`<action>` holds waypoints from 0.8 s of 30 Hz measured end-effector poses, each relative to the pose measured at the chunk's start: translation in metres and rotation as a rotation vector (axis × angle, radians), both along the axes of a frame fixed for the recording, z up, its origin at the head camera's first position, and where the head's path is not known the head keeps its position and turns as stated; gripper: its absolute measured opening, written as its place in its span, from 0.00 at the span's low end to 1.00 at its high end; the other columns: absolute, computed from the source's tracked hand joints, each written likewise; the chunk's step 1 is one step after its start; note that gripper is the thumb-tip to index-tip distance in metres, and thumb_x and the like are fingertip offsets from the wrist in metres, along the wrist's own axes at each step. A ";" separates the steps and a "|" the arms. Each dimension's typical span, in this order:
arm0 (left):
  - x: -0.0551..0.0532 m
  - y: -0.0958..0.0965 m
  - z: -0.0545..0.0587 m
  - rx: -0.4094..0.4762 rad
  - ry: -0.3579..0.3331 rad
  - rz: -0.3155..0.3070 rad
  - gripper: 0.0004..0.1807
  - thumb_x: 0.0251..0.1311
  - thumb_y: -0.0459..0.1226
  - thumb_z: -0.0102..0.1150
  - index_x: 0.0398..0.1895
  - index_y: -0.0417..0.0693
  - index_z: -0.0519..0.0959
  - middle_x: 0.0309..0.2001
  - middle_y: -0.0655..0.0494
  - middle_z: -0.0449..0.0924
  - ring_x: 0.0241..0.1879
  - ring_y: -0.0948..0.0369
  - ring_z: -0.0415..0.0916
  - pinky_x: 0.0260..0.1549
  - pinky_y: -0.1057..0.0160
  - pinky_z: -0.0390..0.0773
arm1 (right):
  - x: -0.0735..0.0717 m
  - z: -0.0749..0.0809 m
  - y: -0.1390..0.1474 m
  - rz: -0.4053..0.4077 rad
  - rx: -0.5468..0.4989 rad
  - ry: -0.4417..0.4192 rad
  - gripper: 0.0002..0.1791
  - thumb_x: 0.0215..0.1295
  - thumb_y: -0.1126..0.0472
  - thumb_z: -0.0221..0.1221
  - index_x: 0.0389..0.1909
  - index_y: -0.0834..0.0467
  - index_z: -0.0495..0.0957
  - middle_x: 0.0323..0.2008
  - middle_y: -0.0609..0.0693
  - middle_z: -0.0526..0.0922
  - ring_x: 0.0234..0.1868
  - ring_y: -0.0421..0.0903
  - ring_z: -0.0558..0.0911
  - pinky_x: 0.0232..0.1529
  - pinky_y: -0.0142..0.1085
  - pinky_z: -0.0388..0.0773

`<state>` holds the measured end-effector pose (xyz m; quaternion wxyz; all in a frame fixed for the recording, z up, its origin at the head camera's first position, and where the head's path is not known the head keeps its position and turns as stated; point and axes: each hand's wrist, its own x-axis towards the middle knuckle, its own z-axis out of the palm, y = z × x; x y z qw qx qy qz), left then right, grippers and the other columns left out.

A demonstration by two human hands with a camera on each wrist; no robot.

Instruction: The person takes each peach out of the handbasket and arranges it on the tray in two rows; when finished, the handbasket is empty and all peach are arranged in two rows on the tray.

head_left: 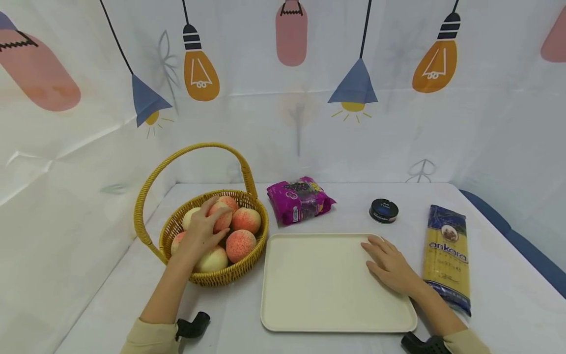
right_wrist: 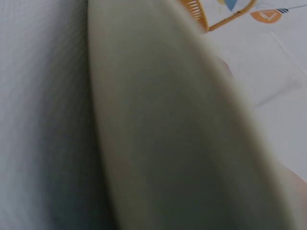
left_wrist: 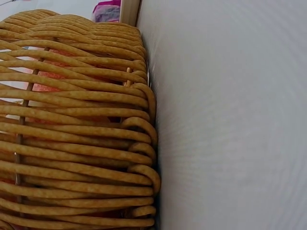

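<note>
My left hand reaches into a yellow wicker basket and grips a pinkish peach, thumb on the near side and fingers over the top. Around it lie more fruits, such as a speckled red peach and a pale yellow one. The basket's woven side fills much of the left wrist view, which does not show the hand. Over the right part of a cream tray, my right hand rests with fingers spread and relaxed. The tray's outer side looms blurred in the right wrist view.
Behind the tray lies a purple packet with grapes pictured on it. A round black tin sits at the back right. Right of the tray lies a blue and yellow Ankara packet. The basket's tall handle arches above the fruit.
</note>
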<state>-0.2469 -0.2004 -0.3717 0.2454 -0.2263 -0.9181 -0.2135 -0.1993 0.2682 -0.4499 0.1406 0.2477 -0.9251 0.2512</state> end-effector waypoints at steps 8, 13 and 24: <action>-0.001 -0.001 -0.001 -0.012 0.091 -0.029 0.24 0.45 0.31 0.68 0.49 0.47 0.75 0.60 0.40 0.63 0.45 0.36 0.70 0.43 0.38 0.67 | 0.001 0.000 0.000 -0.009 -0.008 -0.016 0.24 0.61 0.61 0.57 0.58 0.63 0.69 0.61 0.63 0.63 0.61 0.69 0.57 0.55 0.63 0.53; -0.001 -0.001 -0.004 -0.031 0.158 -0.037 0.22 0.46 0.30 0.67 0.47 0.48 0.76 0.59 0.38 0.63 0.45 0.36 0.70 0.45 0.38 0.65 | 0.003 -0.001 -0.001 -0.015 -0.012 -0.030 0.24 0.61 0.61 0.57 0.58 0.63 0.69 0.62 0.63 0.63 0.62 0.68 0.56 0.55 0.63 0.53; -0.002 -0.002 -0.002 0.000 0.126 -0.029 0.26 0.40 0.28 0.71 0.47 0.47 0.77 0.60 0.40 0.62 0.45 0.40 0.71 0.43 0.39 0.67 | 0.002 0.001 0.000 -0.021 0.009 -0.031 0.24 0.62 0.60 0.56 0.58 0.64 0.68 0.62 0.64 0.62 0.62 0.68 0.56 0.56 0.62 0.52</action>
